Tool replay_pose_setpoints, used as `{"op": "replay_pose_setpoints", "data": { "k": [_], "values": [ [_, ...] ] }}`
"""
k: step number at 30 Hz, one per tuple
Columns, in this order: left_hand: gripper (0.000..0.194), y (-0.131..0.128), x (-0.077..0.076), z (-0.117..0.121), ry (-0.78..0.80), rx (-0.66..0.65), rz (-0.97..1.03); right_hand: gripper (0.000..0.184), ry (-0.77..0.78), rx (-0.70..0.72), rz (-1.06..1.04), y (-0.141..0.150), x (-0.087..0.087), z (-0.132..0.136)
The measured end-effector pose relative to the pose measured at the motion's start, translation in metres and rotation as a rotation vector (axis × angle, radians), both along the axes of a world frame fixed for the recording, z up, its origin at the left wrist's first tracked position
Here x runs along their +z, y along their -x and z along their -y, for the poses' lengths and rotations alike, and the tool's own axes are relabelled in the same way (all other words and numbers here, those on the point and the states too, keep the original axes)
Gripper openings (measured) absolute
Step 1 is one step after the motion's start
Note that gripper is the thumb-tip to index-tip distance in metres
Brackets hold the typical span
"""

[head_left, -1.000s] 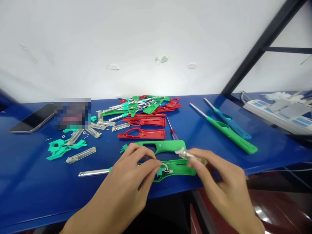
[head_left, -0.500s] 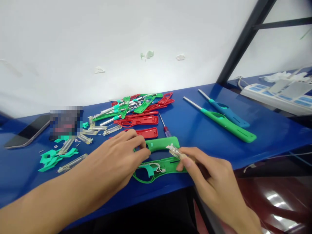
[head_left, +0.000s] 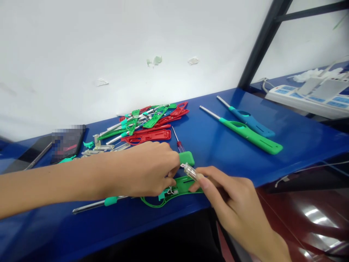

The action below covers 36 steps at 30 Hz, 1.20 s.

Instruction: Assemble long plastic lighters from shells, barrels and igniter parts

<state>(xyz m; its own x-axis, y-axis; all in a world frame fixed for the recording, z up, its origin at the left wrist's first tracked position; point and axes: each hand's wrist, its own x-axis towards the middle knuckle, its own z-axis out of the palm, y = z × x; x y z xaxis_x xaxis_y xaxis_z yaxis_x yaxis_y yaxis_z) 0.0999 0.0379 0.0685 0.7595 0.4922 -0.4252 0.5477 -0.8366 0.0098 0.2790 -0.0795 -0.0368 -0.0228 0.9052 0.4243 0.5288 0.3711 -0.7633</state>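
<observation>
Between the thumb and fingers of my right hand (head_left: 234, 196) is a clear fuel tank (head_left: 191, 171) with a small white valve end pointing left. My left hand (head_left: 155, 167) is closed, its fingertips curled just left of that valve end; whatever they may grip is hidden. Beneath both hands lies an opened green lighter half-shell (head_left: 187, 185), with white wires and a teal trigger (head_left: 163, 195) inside. Its metal tube (head_left: 89, 207) sticks out to the left. The other green casing half (head_left: 187, 158) shows behind my left hand, mostly covered by it.
A screwdriver (head_left: 178, 142) lies beyond the hands, beside red half-shells (head_left: 152, 135) and a pile of lighter parts (head_left: 147, 118). A green lighter (head_left: 251, 136) and a blue lighter (head_left: 252, 122) rest at right. Two phones, one a black phone (head_left: 79, 136), lie at left.
My left hand has moved right, from over the rear casing half to the fuel tank's valve end. The right hand still holds the tank in much the same place. The view has shifted slightly.
</observation>
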Motion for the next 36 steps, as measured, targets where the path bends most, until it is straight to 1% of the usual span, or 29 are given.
{"op": "replay_pose_setpoints", "data": {
  "k": [7,9,13,17,21,25,28,33,36],
  "values": [
    [0.03,-0.012,0.007,-0.001,-0.039,-0.125,-0.124,0.025,0.006,0.005,-0.032,-0.001,0.001,-0.002],
    [0.033,-0.011,0.007,-0.003,-0.027,-0.151,-0.108,0.026,0.021,0.0,-0.029,-0.001,0.002,-0.001],
    [0.033,-0.009,0.006,-0.005,-0.021,-0.176,0.002,0.031,0.059,-0.005,-0.027,0.0,0.003,0.0],
    [0.04,-0.013,0.006,-0.004,-0.012,-0.177,-0.018,0.033,0.036,-0.021,-0.023,-0.001,0.002,0.0],
    [0.036,-0.017,0.009,-0.002,-0.035,-0.177,-0.101,0.035,0.033,-0.01,-0.051,-0.003,0.001,0.001],
    [0.026,-0.015,0.008,0.006,-0.063,-0.208,-0.086,0.037,0.018,-0.006,-0.061,-0.003,0.002,0.001],
    [0.021,-0.013,0.004,0.014,-0.048,-0.165,-0.034,0.038,0.007,-0.013,-0.055,-0.002,0.002,0.0],
    [0.032,-0.013,-0.004,0.023,-0.096,-0.088,-0.022,0.036,0.0,-0.012,-0.03,-0.002,0.002,0.001],
    [0.029,-0.009,-0.005,0.027,-0.151,-0.082,-0.001,0.033,0.0,-0.017,-0.019,-0.003,0.001,0.002]
  ]
}}
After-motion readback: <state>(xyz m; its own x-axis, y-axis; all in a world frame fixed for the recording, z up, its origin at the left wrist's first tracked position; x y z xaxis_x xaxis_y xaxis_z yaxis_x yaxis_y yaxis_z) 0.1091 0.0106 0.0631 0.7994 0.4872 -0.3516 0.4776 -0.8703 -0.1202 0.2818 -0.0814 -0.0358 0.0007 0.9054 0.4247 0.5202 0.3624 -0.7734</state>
